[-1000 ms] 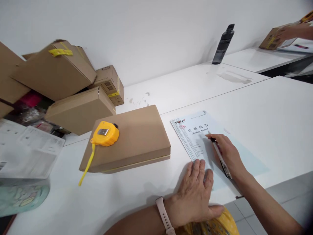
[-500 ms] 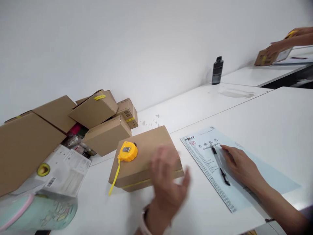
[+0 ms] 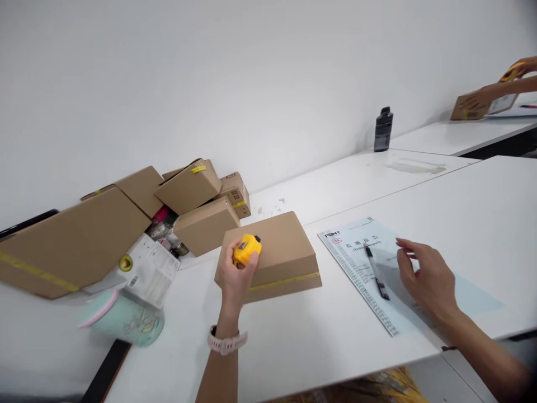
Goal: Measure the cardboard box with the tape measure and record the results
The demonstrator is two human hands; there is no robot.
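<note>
From the head camera, looking down: the left hand [image 3: 232, 277], with a pale watch strap on its wrist, is closed around a yellow tape measure [image 3: 247, 249], holding it at the near left corner of a flat cardboard box [image 3: 285, 252] that lies on the white table [image 3: 319, 336]. The right hand [image 3: 430, 277] is open, fingers loosely spread, over a printed sheet [image 3: 356, 274]; whether it touches the paper I cannot tell. A black pen [image 3: 375, 267] lies on that sheet just left of the hand, apart from it. To the left, against the wall, is a pile of cardboard boxes [image 3: 84, 240], with a mint-green cup [image 3: 126, 319] on its side in front. Further back stands a black bottle [image 3: 383, 130]. At the far right another person's hand [image 3: 476, 102] rests on a small box [image 3: 461, 112].
</note>
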